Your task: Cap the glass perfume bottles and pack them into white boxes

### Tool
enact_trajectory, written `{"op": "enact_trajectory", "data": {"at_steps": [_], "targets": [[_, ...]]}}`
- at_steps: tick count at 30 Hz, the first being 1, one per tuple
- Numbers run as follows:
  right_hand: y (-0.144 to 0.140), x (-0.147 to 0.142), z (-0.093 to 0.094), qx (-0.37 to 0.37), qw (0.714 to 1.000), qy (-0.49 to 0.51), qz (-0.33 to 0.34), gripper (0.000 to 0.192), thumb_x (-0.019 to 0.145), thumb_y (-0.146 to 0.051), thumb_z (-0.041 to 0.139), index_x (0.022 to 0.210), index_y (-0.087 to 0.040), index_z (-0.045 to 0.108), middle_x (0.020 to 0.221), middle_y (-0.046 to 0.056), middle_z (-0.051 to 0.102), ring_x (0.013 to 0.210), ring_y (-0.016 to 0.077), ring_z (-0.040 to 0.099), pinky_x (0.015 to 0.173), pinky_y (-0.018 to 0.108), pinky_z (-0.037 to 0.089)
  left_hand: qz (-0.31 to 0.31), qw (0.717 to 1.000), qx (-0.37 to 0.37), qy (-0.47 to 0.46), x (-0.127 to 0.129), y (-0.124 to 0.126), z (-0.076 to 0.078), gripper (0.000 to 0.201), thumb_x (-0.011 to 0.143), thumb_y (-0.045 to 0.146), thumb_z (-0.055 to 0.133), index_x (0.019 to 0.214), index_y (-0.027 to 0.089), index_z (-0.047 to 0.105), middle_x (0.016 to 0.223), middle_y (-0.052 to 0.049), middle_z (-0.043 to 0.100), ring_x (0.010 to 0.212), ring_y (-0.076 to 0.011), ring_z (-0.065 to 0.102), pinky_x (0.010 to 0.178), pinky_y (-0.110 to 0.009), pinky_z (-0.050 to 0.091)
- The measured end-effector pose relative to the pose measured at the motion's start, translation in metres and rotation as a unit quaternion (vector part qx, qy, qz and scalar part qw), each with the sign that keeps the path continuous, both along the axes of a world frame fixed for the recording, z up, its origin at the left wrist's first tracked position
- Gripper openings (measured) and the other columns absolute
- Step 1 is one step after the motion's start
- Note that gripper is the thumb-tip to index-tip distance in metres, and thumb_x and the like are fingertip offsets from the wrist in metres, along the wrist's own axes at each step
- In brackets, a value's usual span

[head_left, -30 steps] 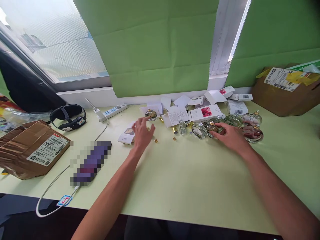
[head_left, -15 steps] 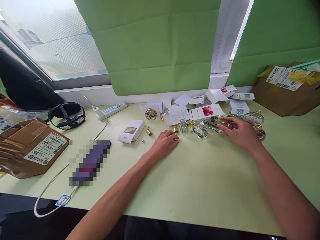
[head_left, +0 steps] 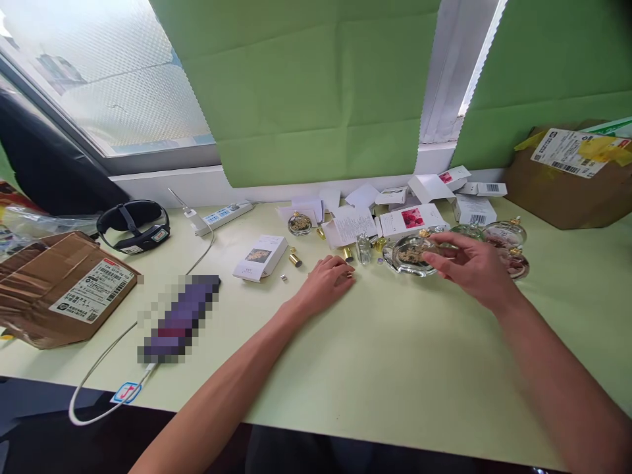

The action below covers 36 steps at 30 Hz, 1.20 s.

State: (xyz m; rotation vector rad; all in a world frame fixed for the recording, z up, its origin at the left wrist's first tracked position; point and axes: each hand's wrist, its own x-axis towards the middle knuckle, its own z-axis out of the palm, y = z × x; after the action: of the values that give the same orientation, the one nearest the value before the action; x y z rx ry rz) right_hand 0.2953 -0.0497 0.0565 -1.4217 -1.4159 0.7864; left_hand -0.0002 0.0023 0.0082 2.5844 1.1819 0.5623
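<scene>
While gripped: round glass bottle (head_left: 411, 254)

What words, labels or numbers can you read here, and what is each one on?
None reads clearly.
Shipping label on the left cardboard box: barcode and print, too small.
Label on the right cardboard box: barcode, too blurred.
Leaflet: lines of print, too small.
White carton: barcode only.
Tag on the white cable: red mark, unreadable.

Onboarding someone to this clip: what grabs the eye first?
The round glass bottle held in the right hand at centre right, lifted at the edge of a clutter of bottles, gold caps and small white boxes by the windowsill. The left hand rests on the pale green table.
</scene>
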Motion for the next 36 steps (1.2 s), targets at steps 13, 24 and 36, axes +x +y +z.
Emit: {"op": "enact_trajectory", "data": {"at_steps": [13,24,36], "targets": [[-0.002,-0.037,-0.026,0.018,0.984,-0.082,0.155,0.042,0.082,-0.053,0.072,0.112,-0.024,0.069,0.091,0.002,0.064,0.063,0.0134,0.052,0.056,0.030,0.045,-0.008,1.000,-0.003,-0.004,0.001,0.000,-0.002,0.021,0.097,0.032,0.051,0.105,0.022,0.068,0.111,-0.006,0.066,0.109,-0.0225,0.058,0.098,-0.040,0.045],[0.005,-0.039,-0.038,0.016,0.981,-0.103,0.165,0.043,0.085,-0.054,0.068,0.116,-0.024,0.069,0.094,0.003,0.066,0.062,0.0139,0.056,0.058,0.031,0.047,0.001,1.000,-0.006,-0.020,0.001,0.001,-0.003,0.022,0.097,0.031,0.051,0.111,0.022,0.066,0.114,-0.006,0.066,0.109,-0.0229,0.058,0.098,-0.040,0.046],[0.007,-0.039,-0.043,0.024,0.980,-0.120,0.158,0.043,0.086,-0.054,0.067,0.116,-0.023,0.068,0.103,0.005,0.069,0.065,0.0148,0.058,0.061,0.033,0.050,0.006,0.999,0.006,-0.034,0.001,0.001,0.000,0.026,0.101,0.032,0.046,0.115,0.022,0.065,0.114,-0.007,0.067,0.110,-0.0218,0.059,0.098,-0.039,0.046]]}}
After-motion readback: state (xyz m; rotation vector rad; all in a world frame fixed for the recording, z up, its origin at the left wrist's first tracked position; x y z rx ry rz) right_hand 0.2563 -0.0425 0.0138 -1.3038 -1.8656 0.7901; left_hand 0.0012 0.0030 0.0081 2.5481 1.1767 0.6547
